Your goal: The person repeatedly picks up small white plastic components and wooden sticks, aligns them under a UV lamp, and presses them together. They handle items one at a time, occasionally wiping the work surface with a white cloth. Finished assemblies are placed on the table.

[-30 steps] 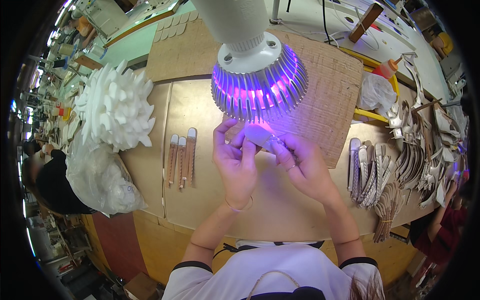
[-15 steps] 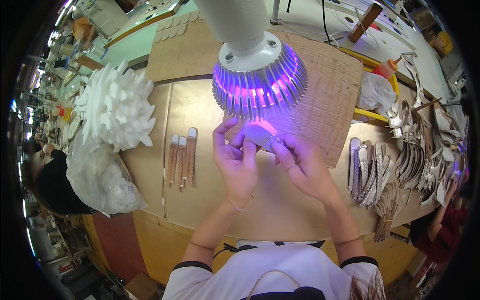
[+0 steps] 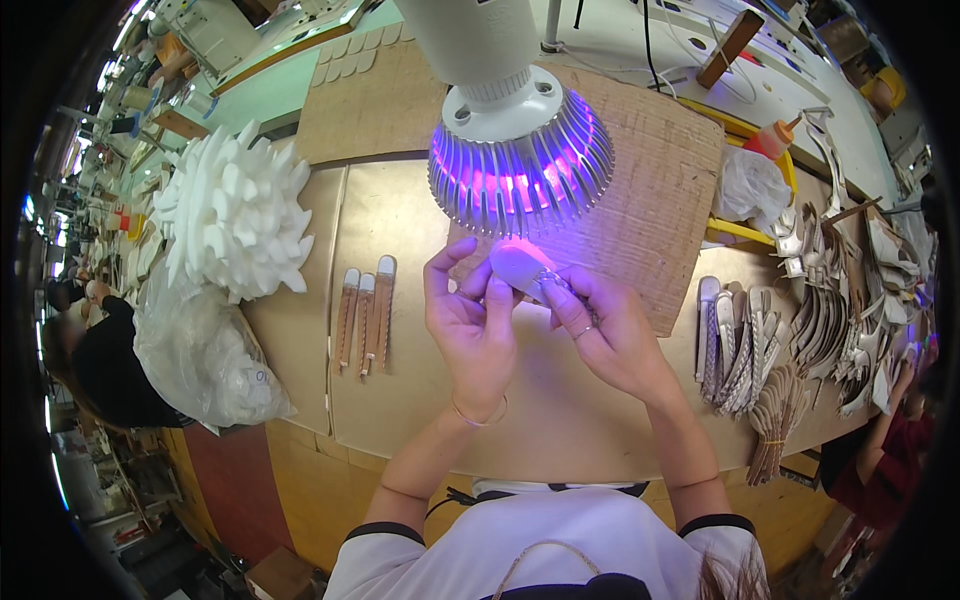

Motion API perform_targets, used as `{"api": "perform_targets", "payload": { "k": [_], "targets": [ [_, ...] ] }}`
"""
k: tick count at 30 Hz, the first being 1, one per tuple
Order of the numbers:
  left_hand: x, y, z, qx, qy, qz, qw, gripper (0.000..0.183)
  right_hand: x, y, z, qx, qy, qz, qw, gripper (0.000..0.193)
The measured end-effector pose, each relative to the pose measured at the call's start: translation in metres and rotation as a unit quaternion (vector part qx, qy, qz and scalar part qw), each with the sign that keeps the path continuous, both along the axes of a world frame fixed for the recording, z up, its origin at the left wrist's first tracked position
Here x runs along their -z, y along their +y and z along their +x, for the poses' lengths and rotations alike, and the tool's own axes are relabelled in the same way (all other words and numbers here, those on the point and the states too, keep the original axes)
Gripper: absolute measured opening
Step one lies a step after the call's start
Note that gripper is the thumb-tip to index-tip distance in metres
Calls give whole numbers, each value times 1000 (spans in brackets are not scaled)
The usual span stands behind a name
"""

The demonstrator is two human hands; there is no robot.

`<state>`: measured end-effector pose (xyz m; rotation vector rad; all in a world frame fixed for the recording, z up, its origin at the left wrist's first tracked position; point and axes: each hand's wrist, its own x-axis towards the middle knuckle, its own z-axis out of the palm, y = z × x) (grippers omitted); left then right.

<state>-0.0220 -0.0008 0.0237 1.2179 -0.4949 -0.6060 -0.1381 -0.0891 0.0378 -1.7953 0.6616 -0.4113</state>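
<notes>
The held strap piece point(image 3: 519, 266) serves as clock centre, with 12 o'clock pointing away from the person. Its pale, rounded end is uppermost, lit pink along the far edge, and is located just beside the rim of a finned lamp point(image 3: 520, 170) at 12 o'clock, which glows violet. Contact between the two cannot be confirmed.

The right hand point(image 3: 615, 345), at 4 o'clock, pinches the piece between thumb and fingers at a glittering section; a ring is noted. The left hand point(image 3: 476, 325), at 7 o'clock, has its thumb tip at the piece's near-left edge; whether it grips as well cannot be determined.

Three brown strips point(image 3: 384, 310) with pale ends lie side by side between 8 and 9 o'clock on the table point(image 3: 560, 420). A white foam stack point(image 3: 235, 220) is found at 9 o'clock. A cardboard sheet point(image 3: 650, 190) is at 2 o'clock; farther along that line is an orange bottle point(image 3: 768, 140). Patterned straps point(image 3: 738, 345) are heaped between 3 and 4 o'clock, near a banded bundle point(image 3: 776, 425) at 4 o'clock.
</notes>
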Motion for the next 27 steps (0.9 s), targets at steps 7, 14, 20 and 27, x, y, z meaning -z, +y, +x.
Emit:
{"api": "perform_targets", "payload": {
  "k": [7, 14, 20, 27],
  "targets": [
    [-3, -1, -2, -7, 15, -21, 1000, 34, 5, 2, 2, 21, -32, 13, 999, 23],
    [-5, 0, -3, -3, 27, -20, 999, 35, 11, 1, 1, 29, -33, 11, 999, 24],
    [-5, 0, -3, 3, 27, -14, 1000, 35, 12, 1, 2, 31, -38, 21, 999, 25],
    [-7, 2, -4, 4, 42, -30, 999, 34, 9, 1, 1, 27, -33, 48, 998, 27]
  ]
}}
